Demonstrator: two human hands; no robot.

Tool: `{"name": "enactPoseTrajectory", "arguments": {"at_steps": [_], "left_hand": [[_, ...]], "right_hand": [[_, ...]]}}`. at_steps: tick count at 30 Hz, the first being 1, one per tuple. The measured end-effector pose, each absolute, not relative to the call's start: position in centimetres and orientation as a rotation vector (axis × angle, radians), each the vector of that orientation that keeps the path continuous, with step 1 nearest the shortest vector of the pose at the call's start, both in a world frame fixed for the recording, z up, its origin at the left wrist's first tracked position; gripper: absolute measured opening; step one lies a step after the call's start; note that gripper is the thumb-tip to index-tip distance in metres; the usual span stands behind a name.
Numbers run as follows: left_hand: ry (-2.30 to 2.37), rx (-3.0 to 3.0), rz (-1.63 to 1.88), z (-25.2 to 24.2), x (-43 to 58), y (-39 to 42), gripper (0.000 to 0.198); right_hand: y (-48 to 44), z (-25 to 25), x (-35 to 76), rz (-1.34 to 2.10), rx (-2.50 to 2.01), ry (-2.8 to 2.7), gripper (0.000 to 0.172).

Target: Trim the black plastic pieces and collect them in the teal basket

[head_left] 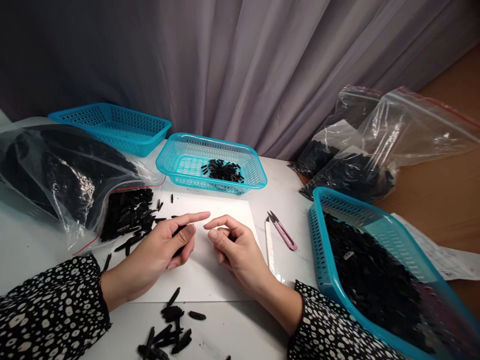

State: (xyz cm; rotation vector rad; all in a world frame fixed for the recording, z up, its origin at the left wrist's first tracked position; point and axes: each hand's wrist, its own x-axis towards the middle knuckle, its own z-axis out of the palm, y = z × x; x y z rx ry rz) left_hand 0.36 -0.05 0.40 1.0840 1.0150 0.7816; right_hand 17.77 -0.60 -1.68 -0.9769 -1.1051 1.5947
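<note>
My left hand is curled over the white sheet, its index finger stretched out. Between its thumb and fingers show small black elongated pieces. Close by on the right, my right hand is bent with thumb and fingers together. Something dark shows behind its thumb, too hidden to name. Beside my left hand lies a pile of black pieces at the mouth of a clear zip bag. More loose black pieces lie in front of the sheet.
A light blue basket with some black pieces stands behind the sheet. Another blue basket is at the back left. To the right are pink thread snips, tweezers, a full blue basket and zip bags.
</note>
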Motion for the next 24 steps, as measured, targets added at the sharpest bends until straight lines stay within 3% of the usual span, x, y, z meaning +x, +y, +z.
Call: {"name": "enactPoseTrajectory", "arguments": {"at_steps": [5,8,17,24], "left_hand": [[0.930,1.134,0.695,0.40,0.34,-0.24,0.082],[0.915,1.125,0.667,0.42,0.38,-0.26,0.085],[0.910,0.963,0.813,1.34,0.42,0.03,0.038],[0.914,0.973,0.811,0.92,0.27,0.23,0.028]], "right_hand": [[-1.07,-1.46,17.32,1.418,-1.047,-1.315,0.022],[-1.08,-1.41,17.38,1.372,-1.043,-1.304,0.014],[-0.55,-2.17,17.91,1.500,-1.014,-1.077,0.019],[-0.44,-2.10,17.95,1.520,-1.000,-1.004,0.019]]}}
